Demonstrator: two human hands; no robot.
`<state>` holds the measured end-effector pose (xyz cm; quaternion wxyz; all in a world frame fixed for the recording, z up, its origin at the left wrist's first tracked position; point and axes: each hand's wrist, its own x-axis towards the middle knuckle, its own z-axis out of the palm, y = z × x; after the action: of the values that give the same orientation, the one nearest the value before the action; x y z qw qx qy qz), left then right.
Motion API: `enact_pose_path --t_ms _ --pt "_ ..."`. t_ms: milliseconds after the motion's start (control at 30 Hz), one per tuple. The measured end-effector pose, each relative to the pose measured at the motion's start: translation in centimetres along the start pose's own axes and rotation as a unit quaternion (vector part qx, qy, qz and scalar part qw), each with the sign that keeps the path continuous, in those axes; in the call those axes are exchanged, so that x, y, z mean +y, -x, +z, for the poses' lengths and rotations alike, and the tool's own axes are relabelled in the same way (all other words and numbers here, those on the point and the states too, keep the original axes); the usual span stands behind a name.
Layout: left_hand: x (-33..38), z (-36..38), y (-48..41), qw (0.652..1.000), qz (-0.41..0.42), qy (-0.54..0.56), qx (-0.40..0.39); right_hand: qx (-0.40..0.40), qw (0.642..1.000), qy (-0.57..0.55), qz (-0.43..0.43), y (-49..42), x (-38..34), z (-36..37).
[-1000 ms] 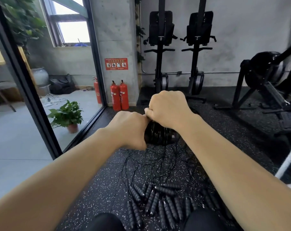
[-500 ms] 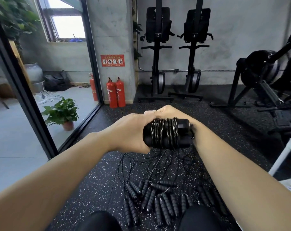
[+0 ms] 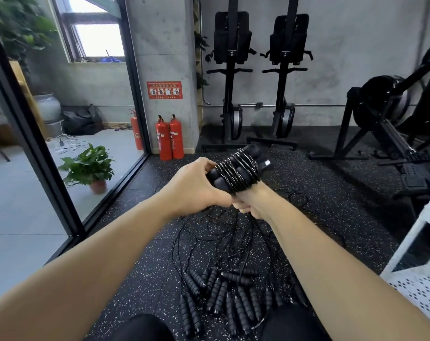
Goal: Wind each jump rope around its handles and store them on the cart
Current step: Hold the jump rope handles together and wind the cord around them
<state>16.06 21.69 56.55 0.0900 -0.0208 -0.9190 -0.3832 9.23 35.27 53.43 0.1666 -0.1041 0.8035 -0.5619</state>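
Half a second ago the wound jump rope lay level between the hands. It is now tilted, with its far end pointing up and to the right, and the right hand has dropped beneath it.

Far left, beyond the glass partition, a pale jar stands by a black bag; what either one holds cannot be seen. Nearer, a terracotta pot holds a leafy green plant. Two red fire extinguishers stand against the concrete pillar.

The left hand grips the near end of the bundle, fingers curled round both black handles. Glossy cord is coiled tightly round the middle of the handles. The right hand is directly beneath and touching the bundle, curled tightly at its lower edge, so the two hands are close together. What its fingertips pinch is hidden.

On the speckled rubber floor below the hands lies a heap of loose jump ropes, handles bunched together and cords tangled.

At the right edge stands the white cart with its perforated shelf, well apart from the held bundle.
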Motion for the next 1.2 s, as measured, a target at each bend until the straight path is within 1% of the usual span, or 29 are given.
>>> enact_pose_path --t_ms 33,67,167,233,300,433,533,633,733,800,867,933,1000,1067,1133,1200 --pt "-0.1 -0.1 -0.3 1.0 -0.013 0.005 0.004 0.012 1.0 0.01 0.025 0.0 -0.1 0.3" --pt "-0.3 -0.2 -0.6 0.999 -0.027 0.019 -0.003 0.038 0.998 0.027 0.031 0.0 -0.1 0.6" --pt "-0.7 -0.5 -0.9 0.992 -0.068 0.084 -0.065 0.092 0.994 0.067 -0.001 -0.3 0.1 1.1" --pt "-1.0 -0.7 -1.0 0.988 -0.083 0.095 -0.09 0.114 0.991 0.062 0.014 -0.6 0.1 1.4" --pt "-1.4 -0.9 -1.2 0.986 -0.096 0.105 -0.082 0.126 0.989 0.079 0.012 -0.5 0.2 1.5" --pt "-2.7 -1.4 -1.9 0.982 -0.133 0.129 -0.018 0.098 0.978 0.186 -0.019 0.7 0.1 1.4" --pt "-3.7 -1.9 -2.3 0.986 -0.145 0.083 0.018 0.1 0.948 0.299 -0.042 1.6 -0.8 1.4" --pt "-4.4 -1.9 -2.5 0.988 -0.145 0.035 0.044 0.084 0.919 0.378 -0.08 2.8 -2.2 2.0" --pt "-4.9 -1.8 -2.5 0.985 -0.148 -0.058 0.07 0.072 0.9 0.409 -0.132 3.8 -3.3 2.6" --pt "-4.9 -1.9 -2.4 0.981 -0.138 -0.118 0.07 0.059 0.896 0.412 -0.157 4.2 -3.9 2.6" --pt "-4.7 -2.0 -2.3 0.978 -0.115 -0.161 0.065 0.041 0.9 0.399 -0.172 4.4 -4.3 2.3" --pt "-4.0 -1.9 -2.1 0.972 -0.075 -0.218 0.054 0.034 0.892 0.409 -0.19 4.7 -4.8 2.0" --pt "-3.1 -1.8 -1.7 0.954 -0.03 -0.294 0.041 0.055 0.867 0.444 -0.218 4.7 -5.8 1.5" --pt "-2.3 -1.7 -1.2 0.932 0.024 -0.361 0.026 0.092 0.832 0.483 -0.258 4.3 -6.7 0.8" --pt "-1.9 -1.5 -0.7 0.918 0.08 -0.388 0.004 0.117 0.787 0.527 -0.3 3.6 -7.2 0.2" --pt "-1.5 -1.4 -0.4 0.911 0.126 -0.392 -0.03 0.132 0.73 0.578 -0.34 2.8 -7.2 0.0"
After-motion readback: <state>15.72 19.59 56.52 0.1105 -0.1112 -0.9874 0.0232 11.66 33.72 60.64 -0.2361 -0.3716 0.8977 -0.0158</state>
